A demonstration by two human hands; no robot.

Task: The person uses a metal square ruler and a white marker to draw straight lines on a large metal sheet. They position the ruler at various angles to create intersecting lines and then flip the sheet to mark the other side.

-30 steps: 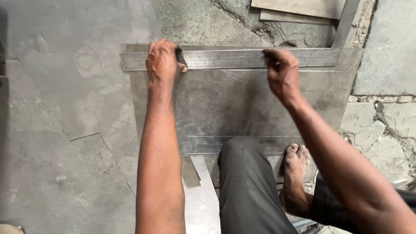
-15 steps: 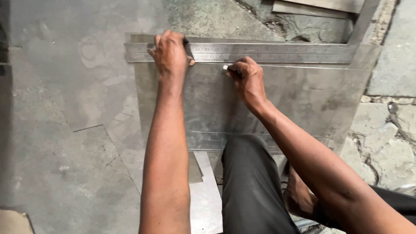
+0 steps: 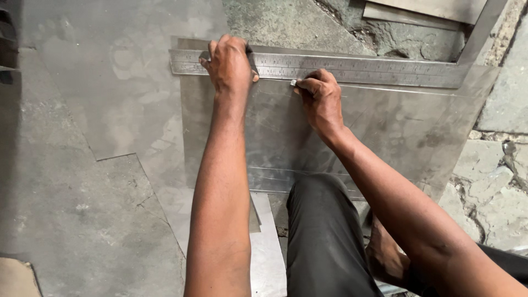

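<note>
A long steel ruler point(image 3: 379, 70), one arm of an L-shaped square, lies across the far edge of a grey metal sheet point(image 3: 407, 132) on the floor. My left hand point(image 3: 230, 65) presses flat on the ruler near its left end. My right hand point(image 3: 320, 99) is closed on a small scribing tool point(image 3: 293, 83) whose pale tip touches the sheet just below the ruler's lower edge. Faint scratched lines run across the sheet nearer to me.
My knee in dark trousers point(image 3: 322, 231) and a bare foot point(image 3: 385, 258) rest at the sheet's near edge. More metal sheets point(image 3: 423, 11) lie at the far right. Rough concrete floor point(image 3: 82, 209) spreads left; broken stone point(image 3: 495, 181) is at the right.
My right hand has slid left along the ruler's lower edge, from the right part of the sheet toward my left hand. The left hand has stayed pressed on the ruler.
</note>
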